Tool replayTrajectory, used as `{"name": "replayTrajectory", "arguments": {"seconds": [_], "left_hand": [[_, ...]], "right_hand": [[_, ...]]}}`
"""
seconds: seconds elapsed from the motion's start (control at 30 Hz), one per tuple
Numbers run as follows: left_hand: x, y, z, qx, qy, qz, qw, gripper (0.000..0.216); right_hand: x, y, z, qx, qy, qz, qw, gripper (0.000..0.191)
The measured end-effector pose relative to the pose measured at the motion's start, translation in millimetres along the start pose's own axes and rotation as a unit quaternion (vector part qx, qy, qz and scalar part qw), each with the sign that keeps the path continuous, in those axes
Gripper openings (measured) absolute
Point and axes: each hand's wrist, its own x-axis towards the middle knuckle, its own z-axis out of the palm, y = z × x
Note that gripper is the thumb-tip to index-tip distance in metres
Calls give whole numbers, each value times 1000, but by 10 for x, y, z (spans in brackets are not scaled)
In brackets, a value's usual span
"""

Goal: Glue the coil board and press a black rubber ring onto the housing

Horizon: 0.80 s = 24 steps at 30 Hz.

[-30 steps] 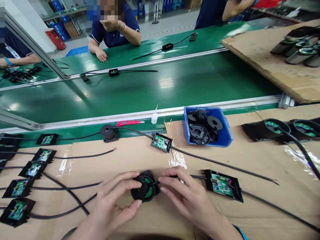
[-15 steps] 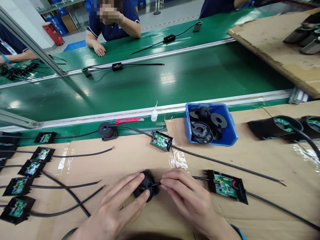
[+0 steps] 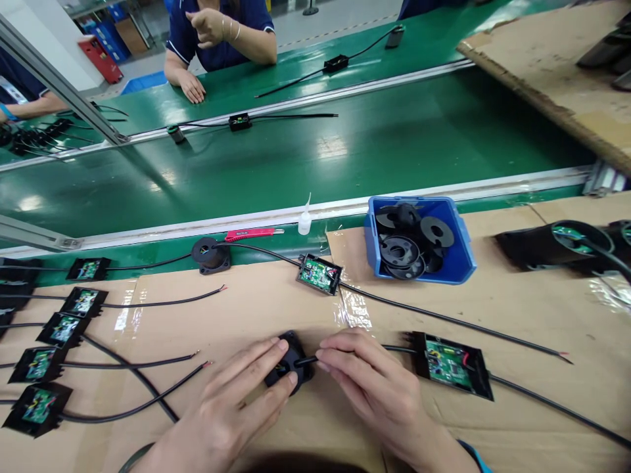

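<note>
Under the fingers of my left hand (image 3: 246, 394) lies a round black plastic housing with a square flange (image 3: 292, 348), held against the cardboard. A black cable (image 3: 307, 360) enters the top of this housing. My right hand (image 3: 367, 384) pinches that cable close to where it goes in. Past my right hand, the cable runs to an open black case with a green circuit board (image 3: 453, 364). Another such housing (image 3: 210, 255), with its own cable, stands farther back on the left, and its cable leads to a smaller board case (image 3: 319, 272).
A blue bin (image 3: 419, 240) holds several black discs. A white dropper bottle (image 3: 304, 223) and a red utility knife (image 3: 254, 233) lie by the rail. Several board cases (image 3: 37, 407) with cables sit at left. Across the green conveyor (image 3: 296, 157), a person (image 3: 221, 39) sits.
My hands keep nearly the same hold on the housing and cable. On the conveyor, the cabled part has shifted slightly right. The person across has moved a raised hand a little.
</note>
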Motion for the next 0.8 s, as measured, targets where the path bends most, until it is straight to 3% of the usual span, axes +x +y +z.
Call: {"name": "replayTrajectory", "arguments": {"seconds": [0.47,0.57,0.7,0.8], "left_hand": [[-81,-35,82,60,-11,45,997,49],[12,10,28,62,-6,59,996,45],[196,106,-101,151,-56,81,984,38],[273,139,-105,185,-38,81,979,35]], "right_hand": [[-16,17,-4,11,-9,-9,1000,25],[-13,19,-5,18,-13,-13,1000,27],[-11,11,-9,24,-14,-15,999,27],[-3,14,-22,18,-16,-11,1000,24]]}}
